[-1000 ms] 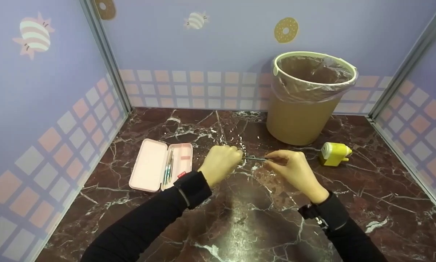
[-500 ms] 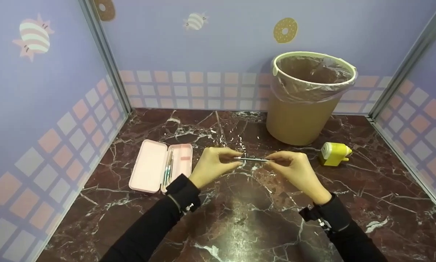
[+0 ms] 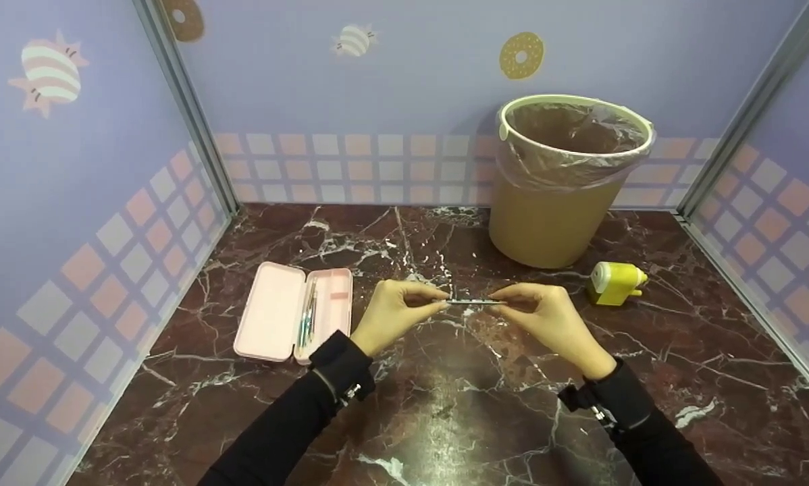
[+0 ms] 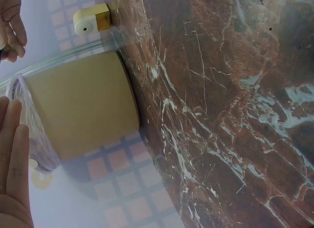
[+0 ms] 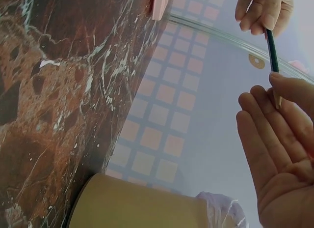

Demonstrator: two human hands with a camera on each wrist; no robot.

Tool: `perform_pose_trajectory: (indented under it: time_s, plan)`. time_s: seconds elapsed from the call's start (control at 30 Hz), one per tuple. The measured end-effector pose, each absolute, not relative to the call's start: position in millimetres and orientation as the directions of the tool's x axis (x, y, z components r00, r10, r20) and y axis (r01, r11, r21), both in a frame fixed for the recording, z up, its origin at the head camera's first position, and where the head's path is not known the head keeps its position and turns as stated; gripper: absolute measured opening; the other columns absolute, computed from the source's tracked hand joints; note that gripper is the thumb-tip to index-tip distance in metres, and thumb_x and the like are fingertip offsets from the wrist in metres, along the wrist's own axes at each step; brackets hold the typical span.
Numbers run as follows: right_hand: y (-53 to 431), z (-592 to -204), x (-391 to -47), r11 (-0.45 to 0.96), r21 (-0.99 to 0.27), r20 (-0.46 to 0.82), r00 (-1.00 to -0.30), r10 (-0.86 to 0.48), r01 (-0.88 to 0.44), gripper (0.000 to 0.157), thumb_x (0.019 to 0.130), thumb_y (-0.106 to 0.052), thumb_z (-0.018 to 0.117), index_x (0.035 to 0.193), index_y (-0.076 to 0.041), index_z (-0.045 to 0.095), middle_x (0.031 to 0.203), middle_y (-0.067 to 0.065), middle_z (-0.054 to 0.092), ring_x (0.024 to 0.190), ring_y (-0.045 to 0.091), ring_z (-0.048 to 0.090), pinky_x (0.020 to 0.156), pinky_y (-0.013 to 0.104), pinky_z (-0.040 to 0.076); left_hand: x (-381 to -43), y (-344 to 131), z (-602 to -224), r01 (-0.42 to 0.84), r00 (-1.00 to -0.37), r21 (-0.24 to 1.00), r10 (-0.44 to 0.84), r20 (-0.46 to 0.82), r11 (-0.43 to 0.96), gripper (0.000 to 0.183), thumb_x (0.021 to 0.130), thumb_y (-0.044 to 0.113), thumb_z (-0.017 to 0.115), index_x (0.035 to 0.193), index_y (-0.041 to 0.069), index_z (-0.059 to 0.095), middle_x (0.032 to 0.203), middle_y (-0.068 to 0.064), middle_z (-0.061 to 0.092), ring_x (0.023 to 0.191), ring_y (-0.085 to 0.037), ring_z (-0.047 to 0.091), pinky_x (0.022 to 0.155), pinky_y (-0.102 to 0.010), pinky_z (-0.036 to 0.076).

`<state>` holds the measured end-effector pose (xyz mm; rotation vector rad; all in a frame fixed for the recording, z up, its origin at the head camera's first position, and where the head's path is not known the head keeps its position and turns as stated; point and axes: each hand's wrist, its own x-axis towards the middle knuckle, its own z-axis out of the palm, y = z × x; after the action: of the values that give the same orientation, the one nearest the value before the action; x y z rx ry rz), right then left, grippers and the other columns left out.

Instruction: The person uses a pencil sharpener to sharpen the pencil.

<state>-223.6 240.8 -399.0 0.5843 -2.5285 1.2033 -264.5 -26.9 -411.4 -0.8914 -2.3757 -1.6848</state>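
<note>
Both hands hold one dark pencil [image 3: 470, 302] level above the marble tabletop, one at each end. My left hand [image 3: 398, 312] pinches its left end between thumb and fingers. The right hand [image 3: 543, 316] pinches the other end; in the right wrist view the pencil [image 5: 273, 53] runs between the hands, its bare sharpened tip at the right hand's fingers [image 5: 267, 102]. In the left wrist view only part of the left hand [image 4: 14, 174] shows, and the pencil is mostly out of frame. Left of the hands lies an open pink pencil case [image 3: 267, 310] with several pencils [image 3: 308, 314] inside.
A yellow hand-crank pencil sharpener [image 3: 615, 283] stands to the right. Behind it is a tan bin [image 3: 546, 216] lined with a clear bag. White specks lie on the tabletop [image 3: 438, 405] beyond the hands. Patterned wall panels [image 3: 418, 88] enclose the back and sides.
A second ago the left hand was turned knuckles-up over the pencil's left end; it has rolled back and now pinches that end. The right hand has kept its hold. The view has shifted slightly.
</note>
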Motion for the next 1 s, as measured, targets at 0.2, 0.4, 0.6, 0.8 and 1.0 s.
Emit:
perform_pose_trajectory:
  time_s: [0.2,0.4,0.6,0.8,1.0]
  plan:
    - [263.9,-397.1,-231.5,0.613,-0.635,0.404,-0.878,-0.255,-0.47,0.028,0.084,-0.01,0.082,0.112,-0.01,0.078,0.109,0.009,0.08,0.091,-0.003,0.071,0.079,0.013,0.057,-266.3,-30.5,-412.8,0.49,-0.839,0.833,0.4,0.37,0.258,0.016,0.088,0.016,0.08,0.102,0.009,0.081,0.103,-0.007,0.081,0.083,-0.013,0.078,0.073,-0.021,0.061]
    - [311.3,-392.2,-248.9,0.708,-0.591,0.326,-0.917,-0.229,-0.386,0.033,0.088,-0.008,0.078,0.119,0.001,0.073,0.119,0.021,0.075,0.102,0.027,0.077,0.088,0.038,0.062,-267.0,-32.8,-415.3,0.521,-0.822,0.801,0.427,0.378,0.294,0.015,0.089,0.015,0.079,0.102,0.009,0.081,0.1,-0.008,0.081,0.084,-0.015,0.079,0.074,-0.021,0.062]
    - [362.4,-400.5,-261.2,0.837,-0.417,0.344,-0.914,-0.214,-0.353,0.038,0.087,-0.009,0.078,0.122,0.006,0.07,0.116,0.027,0.074,0.091,0.04,0.074,0.083,0.05,0.06,-266.3,-29.3,-418.7,0.541,-0.803,0.793,0.45,0.39,0.279,0.014,0.087,0.013,0.079,0.101,0.008,0.081,0.099,-0.01,0.081,0.086,-0.022,0.079,0.078,-0.026,0.063]
    - [405.9,-408.1,-269.1,0.901,-0.262,0.382,-0.895,-0.232,-0.345,0.048,0.08,0.0,0.082,0.123,0.01,0.066,0.121,0.034,0.068,0.104,0.051,0.069,0.088,0.061,0.055,-265.5,-26.9,-421.9,0.548,-0.798,0.79,0.456,0.395,0.274,0.015,0.088,0.015,0.079,0.101,0.007,0.081,0.099,-0.01,0.081,0.087,-0.02,0.078,0.078,-0.021,0.061]
    - [436.5,-410.3,-277.5,0.938,-0.202,0.243,-0.942,-0.231,-0.282,0.065,0.081,-0.002,0.079,0.137,0.015,0.052,0.14,0.042,0.052,0.129,0.059,0.051,0.105,0.069,0.044,-265.2,-25.5,-424.3,0.549,-0.797,0.789,0.458,0.394,0.277,0.017,0.088,0.013,0.079,0.102,0.005,0.08,0.1,-0.01,0.081,0.087,-0.02,0.078,0.078,-0.02,0.061]
